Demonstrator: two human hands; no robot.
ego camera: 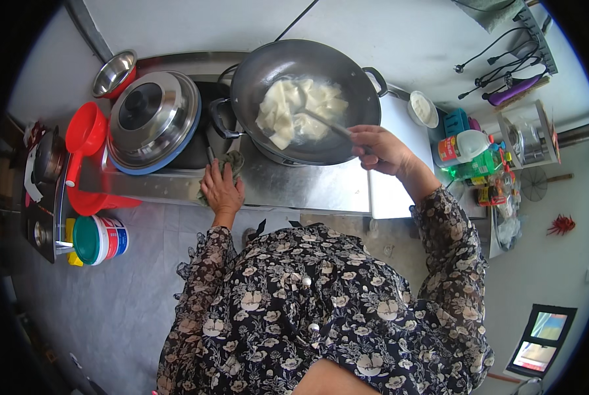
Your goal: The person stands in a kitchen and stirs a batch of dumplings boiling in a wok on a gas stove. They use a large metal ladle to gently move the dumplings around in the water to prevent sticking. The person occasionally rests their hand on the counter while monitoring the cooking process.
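Note:
A large dark wok [324, 64] with two black side handles stands on the steel counter. Pale, flat sheets of dough [287, 108] lie heaped in its middle, in what looks like cloudy liquid. My right hand [381, 148], at the wok's near right rim, is closed around the grey handle of a cooking utensil [326, 122]. The utensil's head is hidden among the dough pieces. Down at the counter's front edge, my left hand [223, 190] holds a crumpled grey-green cloth [234, 162] under its fingers.
Left of the wok, a steel domed lid [163, 108] covers a blue-rimmed vessel. Beyond it are a red ladle [86, 128] and a steel bowl [115, 74]. At right are a white board [396, 192], a small bowl of white powder [423, 109] and several bottles [465, 145].

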